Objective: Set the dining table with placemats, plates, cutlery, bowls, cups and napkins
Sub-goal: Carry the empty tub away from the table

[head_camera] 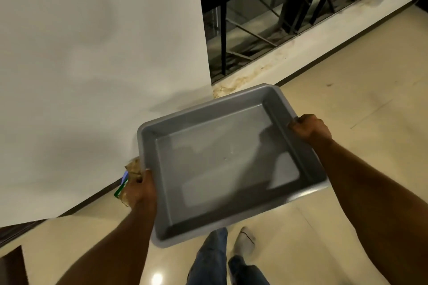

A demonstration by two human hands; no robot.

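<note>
Gripping a grey plastic tray point(222, 164) by two opposite sides, the person carries it in the air in front of the body, above the floor. The right hand point(309, 127) has its grip clamped on the right rim near the far corner, fingers curled over the edge and knuckles up. The left hand point(140, 188) is clamped on the left rim near the middle of that side, thumb lying on top of the rim; the same hand also holds a brownish packet with a green edge point(129, 178) against the outside of the tray, most of it hidden behind the hand, so what it is cannot be told.

The tray is shallow and rectangular with rounded corners, tilted so that its left near corner sits lowest in view, and its inside shows only reflections and shadow. Both bare forearms reach in from the near edge.

Below the tray, the person's legs in blue jeans point(213, 259) and a foot in a light sock point(245, 242) stand on a glossy cream tiled floor point(361, 90). To the far left rises a plain white wall point(92, 53) with a dark skirting strip at its base. At the far right stands a black metal railing point(223, 18) above a stained pale ledge.
</note>
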